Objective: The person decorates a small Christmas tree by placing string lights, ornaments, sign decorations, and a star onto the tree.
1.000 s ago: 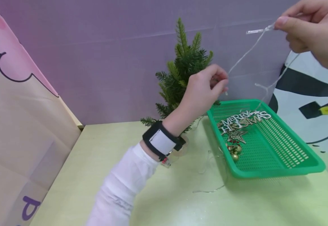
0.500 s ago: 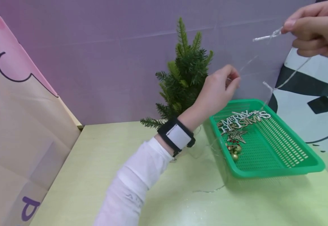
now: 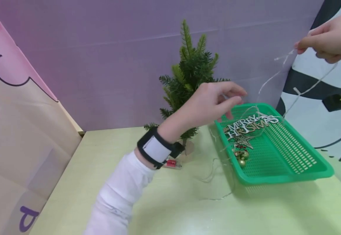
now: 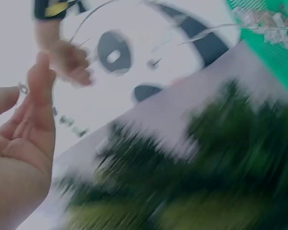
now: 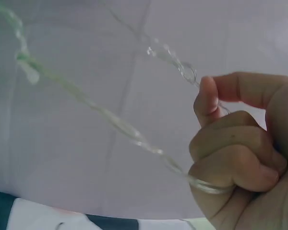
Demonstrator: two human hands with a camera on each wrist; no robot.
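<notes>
Head view: I see my right hand (image 3: pixel 330 39), at the upper right of the frame, pinching a thin clear string of fairy-light wire (image 3: pixel 268 80), which runs down from that hand toward the green perforated plastic tray (image 3: pixel 279 156) at centre right. My left hand (image 3: pixel 214 101), mid-frame with loosely extended fingers, hovers above the tray's far end; whether it touches the wire I cannot tell here. I judge the work barely begun: the small green artificial fir tree (image 3: pixel 189 78) carries no ornament, and slack wire lies on the pale green table (image 3: pixel 170 209). The tray holds a white cut-out sign (image 3: pixel 251 125) reading "MERRY CHRISTMAS", a gold star (image 3: pixel 242 141) and gold bells (image 3: pixel 241 157). A purple letter shows at lower left. Left wrist view: the left hand (image 4: pixel 24 139) lies at left with palm exposed and fingers relaxed; a bit of wire sits by the thumb tip, and the rest is motion-blurred. Right wrist view: the right hand (image 5: pixel 245 153), at lower right, is clenched round the wire (image 5: pixel 115 122), thumb and forefinger nipping a second strand.
</notes>
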